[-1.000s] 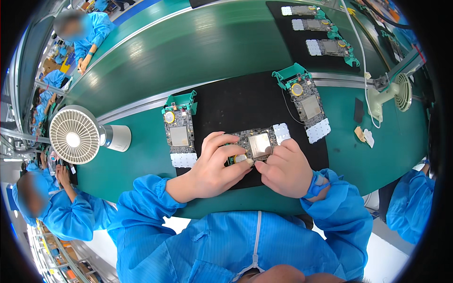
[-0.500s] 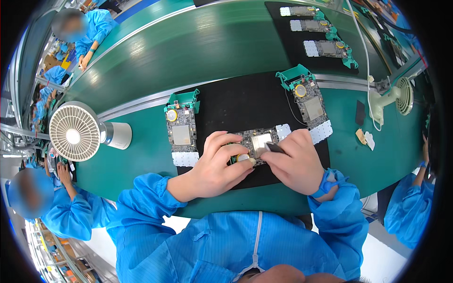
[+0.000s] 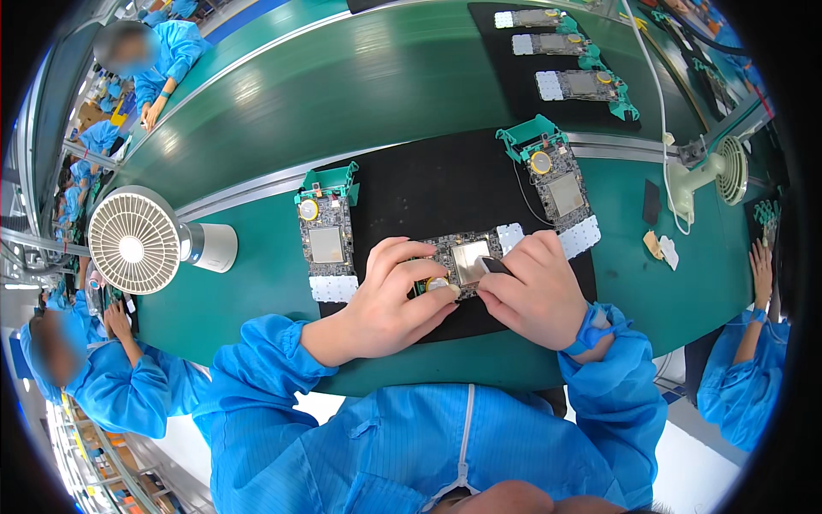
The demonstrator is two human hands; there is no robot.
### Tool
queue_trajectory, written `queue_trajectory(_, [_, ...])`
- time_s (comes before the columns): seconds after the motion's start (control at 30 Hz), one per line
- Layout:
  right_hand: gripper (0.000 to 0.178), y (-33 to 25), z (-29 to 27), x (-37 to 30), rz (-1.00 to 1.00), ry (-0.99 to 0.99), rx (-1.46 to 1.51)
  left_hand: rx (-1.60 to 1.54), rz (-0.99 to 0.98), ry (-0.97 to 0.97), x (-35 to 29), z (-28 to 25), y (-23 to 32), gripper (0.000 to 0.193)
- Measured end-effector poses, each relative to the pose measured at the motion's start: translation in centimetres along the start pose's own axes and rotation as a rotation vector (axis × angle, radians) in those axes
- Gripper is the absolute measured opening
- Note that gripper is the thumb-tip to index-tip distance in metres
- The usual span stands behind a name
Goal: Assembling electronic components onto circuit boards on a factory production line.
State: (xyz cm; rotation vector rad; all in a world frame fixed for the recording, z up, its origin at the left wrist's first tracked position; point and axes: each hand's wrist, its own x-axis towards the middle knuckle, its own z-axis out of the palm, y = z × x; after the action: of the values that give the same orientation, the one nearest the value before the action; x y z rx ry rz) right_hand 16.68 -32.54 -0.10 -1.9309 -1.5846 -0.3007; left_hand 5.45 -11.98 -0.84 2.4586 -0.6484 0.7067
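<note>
A circuit board (image 3: 443,248) with a silver metal shield (image 3: 470,260) lies crosswise on the black mat (image 3: 419,184) in front of me. My left hand (image 3: 390,300) grips its left end, fingers on the far edge and thumb by a round yellow-rimmed cell (image 3: 437,283). Pinched in my right hand (image 3: 538,287) is a small flat black piece (image 3: 492,265), its tip at the right side of the shield; its exact kind is unclear. A wrist strap (image 3: 589,332) circles my right wrist. The fingers partly hide the board.
Boards with green plastic brackets lie to the left (image 3: 326,246) and right (image 3: 565,194). A white fan (image 3: 133,244) stands left, another fan (image 3: 728,171) right, near paper scraps (image 3: 668,253). Beyond the metal rail, a green conveyor (image 3: 342,94) carries more boards (image 3: 582,84). Co-workers sit on both sides.
The boards on the conveyor have shifted slightly left. The black piece has moved only a little at the shield, while my left hand keeps its grip. At the right, a co-worker's hand shows more fully.
</note>
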Motion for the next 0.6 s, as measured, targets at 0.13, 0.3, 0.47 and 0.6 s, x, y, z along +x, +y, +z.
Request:
queue_trajectory(0.13, [0.022, 0.0, 0.2, -0.1, 0.012, 0.01, -0.013, 0.02, 0.015, -0.006, 0.0, 0.0, 0.1, 0.03])
queue_trajectory(0.3, [0.021, -0.2, 0.3, -0.1, 0.019, -0.005, -0.005, 0.05, 0.034, -0.011, 0.0, 0.0, 0.2, 0.028])
queue_trajectory(0.47, [0.031, -1.6, 0.4, -0.2, 0.208, 0.059, 0.312, 0.103, 0.044, -0.029, -0.1, -0.1, 0.3, 0.026])
queue_trajectory(0.6, [0.033, -2.4, 2.3, -1.3, 0.333, 0.138, 0.452, 0.105, 0.067, -0.043, 0.1, -0.1, 0.2, 0.025])
